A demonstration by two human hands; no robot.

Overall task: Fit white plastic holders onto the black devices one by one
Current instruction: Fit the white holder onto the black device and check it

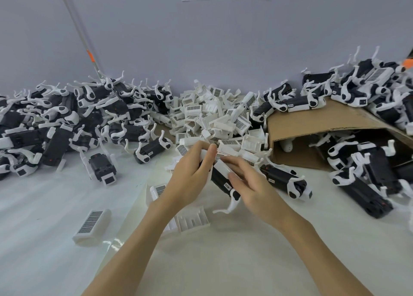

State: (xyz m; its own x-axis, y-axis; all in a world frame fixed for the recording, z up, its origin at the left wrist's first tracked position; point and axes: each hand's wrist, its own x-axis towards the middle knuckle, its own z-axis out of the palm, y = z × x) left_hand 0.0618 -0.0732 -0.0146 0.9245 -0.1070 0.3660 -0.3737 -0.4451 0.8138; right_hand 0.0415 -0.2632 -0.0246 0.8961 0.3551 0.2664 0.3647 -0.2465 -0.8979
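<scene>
Above the middle of the table I hold a black device (220,180) with white folding legs. My left hand (190,172) grips its far end, fingers curled over the top. A white plastic holder (223,165) lies along the device's upper side. My right hand (248,184) presses on that holder with straight fingers, the thumb low on the device's side. Behind my hands rises a heap of loose white holders (214,117).
Black devices with holders fitted are piled at the left (67,121). More devices spill from a tipped cardboard box (312,121) at the right. Loose holders lie near me (92,226) (193,219). One device (286,180) lies just right of my hands.
</scene>
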